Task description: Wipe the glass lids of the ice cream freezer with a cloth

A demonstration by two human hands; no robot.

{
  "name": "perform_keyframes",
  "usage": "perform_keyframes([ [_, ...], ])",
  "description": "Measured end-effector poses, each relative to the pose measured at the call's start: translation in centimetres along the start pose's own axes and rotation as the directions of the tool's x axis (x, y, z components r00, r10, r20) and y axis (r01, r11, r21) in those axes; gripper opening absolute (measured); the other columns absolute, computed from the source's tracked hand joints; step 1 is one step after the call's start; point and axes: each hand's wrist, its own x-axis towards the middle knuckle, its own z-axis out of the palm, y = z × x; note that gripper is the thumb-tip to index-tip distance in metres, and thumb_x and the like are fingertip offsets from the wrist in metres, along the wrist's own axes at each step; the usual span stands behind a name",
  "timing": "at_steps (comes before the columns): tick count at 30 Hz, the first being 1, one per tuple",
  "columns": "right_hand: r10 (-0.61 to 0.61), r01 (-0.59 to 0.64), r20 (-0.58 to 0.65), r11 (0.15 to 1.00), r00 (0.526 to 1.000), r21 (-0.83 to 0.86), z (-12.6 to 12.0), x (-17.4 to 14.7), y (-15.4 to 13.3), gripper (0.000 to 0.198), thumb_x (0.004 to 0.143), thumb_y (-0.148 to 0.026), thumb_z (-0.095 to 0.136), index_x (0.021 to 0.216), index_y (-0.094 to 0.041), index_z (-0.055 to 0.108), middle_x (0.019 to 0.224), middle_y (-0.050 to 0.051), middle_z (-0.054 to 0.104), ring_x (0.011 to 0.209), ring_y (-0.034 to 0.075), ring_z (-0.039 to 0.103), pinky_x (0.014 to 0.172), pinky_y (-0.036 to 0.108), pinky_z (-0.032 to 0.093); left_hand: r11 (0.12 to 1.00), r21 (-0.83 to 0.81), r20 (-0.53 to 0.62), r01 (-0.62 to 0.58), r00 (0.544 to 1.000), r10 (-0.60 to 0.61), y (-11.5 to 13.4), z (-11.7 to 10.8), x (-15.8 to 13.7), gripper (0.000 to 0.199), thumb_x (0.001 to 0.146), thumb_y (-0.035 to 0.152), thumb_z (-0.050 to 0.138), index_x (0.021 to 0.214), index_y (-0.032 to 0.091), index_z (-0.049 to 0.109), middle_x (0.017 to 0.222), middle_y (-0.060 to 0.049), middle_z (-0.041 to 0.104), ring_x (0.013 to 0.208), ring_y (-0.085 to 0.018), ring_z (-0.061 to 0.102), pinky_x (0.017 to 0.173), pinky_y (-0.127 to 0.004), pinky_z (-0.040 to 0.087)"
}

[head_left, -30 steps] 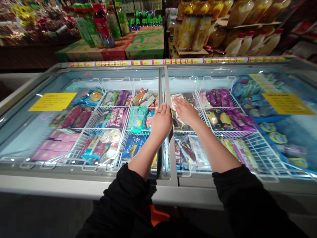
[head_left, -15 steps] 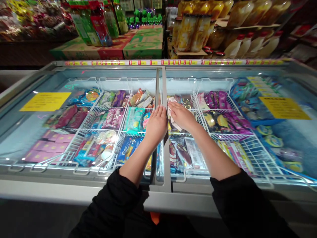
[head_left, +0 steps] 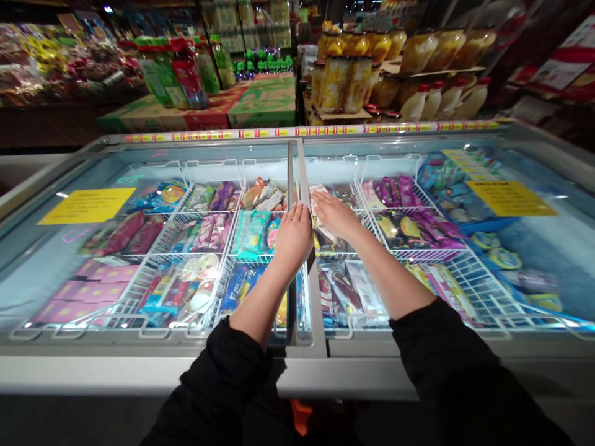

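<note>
My left hand (head_left: 294, 238) lies flat, fingers stretched out, on the grey middle frame (head_left: 312, 297) of a chest freezer's glass top. A ring shows on one finger. Just right of that frame, my right hand (head_left: 335, 215) presses a pale, crumpled cloth (head_left: 318, 191) against the right glass lid (head_left: 385, 145); part of the cloth is hidden under its fingers and palm. Below the glass, white wire baskets (head_left: 488, 291) hold wrapped ice creams. A teal pack (head_left: 251, 232) lies beneath the glass left of my left hand.
Yellow notices are stuck on the left (head_left: 86, 205) and right (head_left: 511, 198) glass. A strip of price labels (head_left: 279, 132) runs along the freezer's back edge. Behind stand drink bottles (head_left: 188, 74) on cartons and jars of yellow fruit (head_left: 348, 83). The pale front rim (head_left: 139, 375) is nearest me.
The view has tilted up a little, so more of the shelves behind shows. Both hands keep nearly the same places at the middle frame, the right one still on the cloth.
</note>
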Motion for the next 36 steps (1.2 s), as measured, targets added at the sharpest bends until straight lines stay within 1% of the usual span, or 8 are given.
perform_keyframes([
  [5, 0.049, -0.049, 0.023, 0.999, 0.999, -0.005, -0.1, 2.4, 0.5, 0.064, 0.105, -0.026, 0.03, 0.163, -0.003, 0.042, 0.172, 0.014, 0.038, 0.162, 0.028, 0.032, 0.134, 0.046, 0.024, 1.0, -0.011, 0.001, -0.002, 1.0, 0.002, -0.1, 0.0, 0.1, 0.052, 0.106, 0.009, 0.039, 0.155, 0.002, 0.052, 0.164, -0.021, 0.049, 0.157, -0.028, 0.044, 0.131, -0.046, 0.037],
  [10, -0.066, 0.066, 0.033, 0.998, 0.997, 0.001, -0.4, -1.4, 1.8, 0.063, 0.108, -0.031, 0.026, 0.165, -0.01, 0.042, 0.173, 0.009, 0.039, 0.162, 0.023, 0.032, 0.135, 0.042, 0.023, 1.0, -0.008, -0.006, 0.002, 1.0, -0.002, 0.0, 0.0, 0.1, 0.051, 0.105, 0.009, 0.04, 0.154, 0.0, 0.051, 0.164, -0.022, 0.049, 0.156, -0.028, 0.044, 0.131, -0.045, 0.036],
  [13, 0.017, -0.017, 0.02, 0.999, 1.0, -0.031, -1.0, -1.9, 2.8, 0.063, 0.107, -0.029, 0.024, 0.165, -0.009, 0.041, 0.173, 0.009, 0.039, 0.161, 0.024, 0.033, 0.134, 0.045, 0.025, 1.0, 0.002, 0.001, 0.002, 1.0, -0.002, 0.1, 0.0, 0.1, 0.051, 0.104, 0.009, 0.042, 0.154, 0.0, 0.051, 0.164, -0.022, 0.048, 0.156, -0.029, 0.045, 0.13, -0.046, 0.037],
  [17, 0.119, -0.117, 0.021, 0.99, 0.993, -0.075, -1.0, 1.0, 1.8, 0.063, 0.106, -0.024, 0.028, 0.165, -0.006, 0.04, 0.173, 0.013, 0.038, 0.161, 0.027, 0.034, 0.133, 0.047, 0.026, 1.0, 0.009, -0.001, 0.001, 1.0, -0.001, 0.1, -0.1, 0.2, 0.051, 0.104, 0.009, 0.043, 0.153, -0.002, 0.051, 0.164, -0.023, 0.048, 0.155, -0.03, 0.045, 0.13, -0.046, 0.037],
  [21, 0.018, -0.016, 0.019, 0.998, 1.0, -0.067, -0.3, 0.8, 0.0, 0.062, 0.107, -0.027, 0.027, 0.164, -0.005, 0.042, 0.173, 0.012, 0.038, 0.161, 0.026, 0.033, 0.134, 0.044, 0.023, 1.0, 0.016, -0.019, -0.01, 1.0, 0.011, 0.1, -0.3, 0.3, 0.048, 0.103, 0.01, 0.046, 0.15, 0.003, 0.055, 0.161, -0.021, 0.052, 0.154, -0.028, 0.048, 0.128, -0.043, 0.04],
  [26, -0.049, 0.049, 0.033, 0.999, 0.998, -0.021, -0.4, -2.2, 1.7, 0.063, 0.107, -0.03, 0.026, 0.165, -0.01, 0.041, 0.173, 0.008, 0.039, 0.161, 0.023, 0.034, 0.134, 0.042, 0.024, 0.999, 0.032, -0.017, -0.008, 1.0, 0.009, 0.1, -0.3, 0.2, 0.049, 0.103, 0.01, 0.044, 0.15, 0.001, 0.055, 0.162, -0.021, 0.052, 0.155, -0.027, 0.047, 0.13, -0.039, 0.037],
  [32, 0.159, -0.156, 0.049, 0.986, 0.986, -0.056, -1.4, 2.0, 2.3, 0.064, 0.106, -0.024, 0.026, 0.166, -0.006, 0.037, 0.174, 0.012, 0.033, 0.162, 0.028, 0.032, 0.132, 0.051, 0.027, 0.997, 0.074, -0.012, -0.006, 1.0, 0.007, 0.3, -0.2, 0.7, 0.046, 0.103, 0.008, 0.041, 0.146, 0.001, 0.057, 0.158, -0.024, 0.055, 0.152, -0.028, 0.05, 0.128, -0.041, 0.039],
  [36, 0.07, -0.064, 0.088, 0.996, 0.994, -0.068, -1.3, 1.8, 1.2, 0.063, 0.107, -0.025, 0.025, 0.167, -0.01, 0.037, 0.175, 0.009, 0.032, 0.163, 0.026, 0.03, 0.133, 0.049, 0.025, 0.997, 0.077, 0.001, 0.027, 1.0, -0.027, 0.7, -0.4, 1.7, 0.037, 0.102, 0.007, 0.044, 0.131, 0.004, 0.068, 0.146, -0.023, 0.066, 0.146, -0.027, 0.057, 0.125, -0.039, 0.042],
])
